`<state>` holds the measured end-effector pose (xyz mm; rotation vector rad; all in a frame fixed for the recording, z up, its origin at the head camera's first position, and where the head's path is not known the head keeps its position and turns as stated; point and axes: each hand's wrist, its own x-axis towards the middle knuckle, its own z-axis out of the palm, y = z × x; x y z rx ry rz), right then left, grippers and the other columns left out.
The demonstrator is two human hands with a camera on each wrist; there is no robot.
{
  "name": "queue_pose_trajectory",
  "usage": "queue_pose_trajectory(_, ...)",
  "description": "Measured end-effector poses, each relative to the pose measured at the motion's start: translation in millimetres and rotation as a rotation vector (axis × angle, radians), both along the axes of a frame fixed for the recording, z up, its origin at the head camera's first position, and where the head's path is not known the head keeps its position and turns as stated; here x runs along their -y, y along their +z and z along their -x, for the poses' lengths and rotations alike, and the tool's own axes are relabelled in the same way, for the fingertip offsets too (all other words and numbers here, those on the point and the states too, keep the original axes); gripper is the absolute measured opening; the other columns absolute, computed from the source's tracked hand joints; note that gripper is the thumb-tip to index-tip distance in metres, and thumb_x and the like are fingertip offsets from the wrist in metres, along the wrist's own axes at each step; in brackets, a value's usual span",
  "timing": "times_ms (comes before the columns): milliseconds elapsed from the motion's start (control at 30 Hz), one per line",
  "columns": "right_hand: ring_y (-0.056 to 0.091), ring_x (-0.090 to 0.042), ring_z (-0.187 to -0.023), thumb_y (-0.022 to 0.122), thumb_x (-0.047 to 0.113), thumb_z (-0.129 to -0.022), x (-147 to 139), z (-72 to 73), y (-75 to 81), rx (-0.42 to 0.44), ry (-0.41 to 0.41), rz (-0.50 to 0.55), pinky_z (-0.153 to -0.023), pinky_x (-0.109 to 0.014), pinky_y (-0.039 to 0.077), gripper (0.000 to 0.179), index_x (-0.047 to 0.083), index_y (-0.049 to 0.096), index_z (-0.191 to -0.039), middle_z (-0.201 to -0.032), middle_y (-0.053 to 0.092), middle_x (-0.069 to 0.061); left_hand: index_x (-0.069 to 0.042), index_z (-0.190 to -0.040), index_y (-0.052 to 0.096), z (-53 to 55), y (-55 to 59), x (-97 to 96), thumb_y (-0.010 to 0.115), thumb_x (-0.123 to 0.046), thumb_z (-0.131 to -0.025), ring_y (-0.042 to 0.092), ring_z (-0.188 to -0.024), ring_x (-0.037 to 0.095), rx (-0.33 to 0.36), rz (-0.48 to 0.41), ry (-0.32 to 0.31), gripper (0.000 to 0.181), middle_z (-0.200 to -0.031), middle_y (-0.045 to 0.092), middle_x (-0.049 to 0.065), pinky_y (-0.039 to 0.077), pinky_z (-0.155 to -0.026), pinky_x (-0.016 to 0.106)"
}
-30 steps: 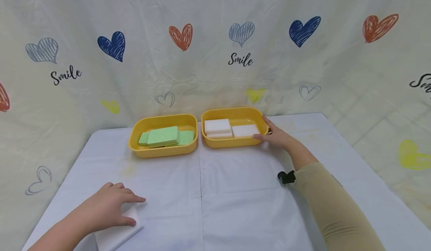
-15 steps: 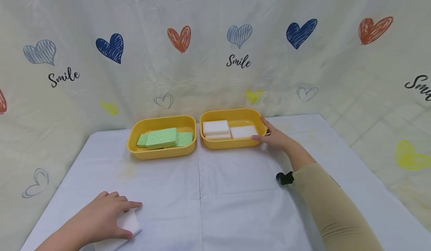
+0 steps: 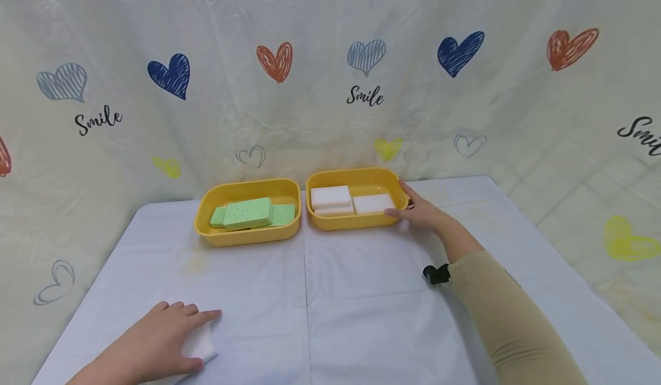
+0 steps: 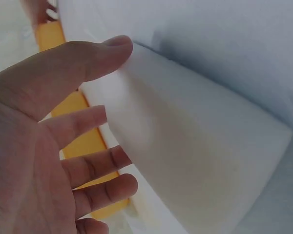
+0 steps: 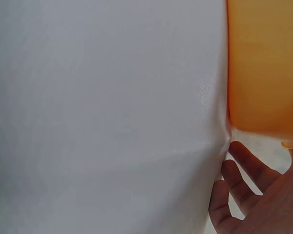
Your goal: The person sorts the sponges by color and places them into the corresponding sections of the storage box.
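Note:
My left hand (image 3: 157, 342) is spread over a white block-shaped sponge (image 3: 198, 345) lying on the table at the front left. In the left wrist view the thumb tip meets the corner of this sponge (image 4: 185, 141), while the other fingers, loosely bent, lie along its edge. My right hand (image 3: 423, 207) grips the right end of a yellow tray (image 3: 356, 221) at the back, thumb over the front rim and index finger at the far corner. Several white sponges (image 3: 330, 196) sit inside that tray, two of them stacked on its left side.
A second yellow tray (image 3: 248, 237), left of the first, holds several speckled green sponges (image 3: 249, 213). Behind both trays hangs a pale sheet (image 3: 315, 109) printed with hearts. A white cloth (image 3: 258, 304) covers the table. A black camera mount (image 3: 436, 274) sits at the right wrist.
My left hand has shifted slightly and now covers more of the white sponge. My right hand keeps its hold on the tray. The head view has tilted a little.

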<state>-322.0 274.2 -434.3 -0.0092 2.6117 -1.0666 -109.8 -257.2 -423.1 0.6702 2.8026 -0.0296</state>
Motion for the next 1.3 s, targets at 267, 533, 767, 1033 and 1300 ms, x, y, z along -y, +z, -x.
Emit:
queue_pose_trajectory(267,0.029,-0.044,-0.137,0.069,0.072,-0.076,0,1.0,-1.7,0.002,-0.008,-0.005,-0.112,-0.068,0.02,0.12,0.038,-0.012,-0.157,-0.157,0.024,-0.024,-0.027,-0.138,0.059,11.8,1.5,-13.7,0.083,-0.053,-0.069,0.056,-0.097,0.014,-0.102,-0.031,-0.07,0.077,-0.103,0.062,-0.013,0.041,-0.084,0.042)
queue_pose_trajectory(533,0.031,-0.043,-0.136,0.069,0.077,-0.071,-2,0.8,-3.3,-0.006,-0.014,-0.003,-0.113,-0.067,0.02,0.123,0.039,-0.011,-0.157,-0.155,0.028,-0.024,-0.03,-0.145,0.051,42.7,6.8,-53.5,0.082,-0.05,-0.073,0.056,-0.105,0.016,-0.064,-0.022,-0.09,0.081,-0.11,0.064,-0.01,0.041,-0.09,0.043)
queue_pose_trajectory(767,0.032,-0.043,-0.136,0.069,0.076,-0.072,-2,-1.2,-1.8,-0.016,0.003,0.005,-0.114,-0.066,0.02,0.123,0.037,-0.011,-0.158,-0.155,0.028,-0.024,-0.029,-0.148,0.047,62.4,8.0,-84.7,0.079,-0.051,-0.078,0.056,-0.111,0.019,-0.083,-0.026,-0.153,0.081,-0.117,0.064,-0.006,0.041,-0.096,0.044)
queue_pose_trajectory(1033,0.032,-0.043,-0.136,0.069,0.072,-0.075,1,-1.9,0.0,-0.016,0.001,0.004,-0.113,-0.066,0.02,0.119,0.037,-0.01,-0.158,-0.156,0.027,-0.024,-0.025,-0.143,0.054,66.1,9.8,-94.9,0.081,-0.047,-0.078,0.055,-0.114,0.022,-0.057,-0.046,-0.159,0.074,-0.122,0.065,-0.003,0.042,-0.097,0.046)
queue_pose_trajectory(1300,0.032,-0.043,-0.136,0.068,0.076,-0.073,-1,-1.0,-1.6,-0.016,-0.001,-0.022,-0.113,-0.067,0.021,0.122,0.038,-0.011,-0.157,-0.155,0.027,-0.024,-0.029,-0.139,0.059,68.2,1.7,-77.5,0.083,-0.052,-0.073,0.055,-0.115,0.021,-0.074,-0.043,-0.125,0.074,-0.122,0.064,-0.006,0.041,-0.098,0.046)
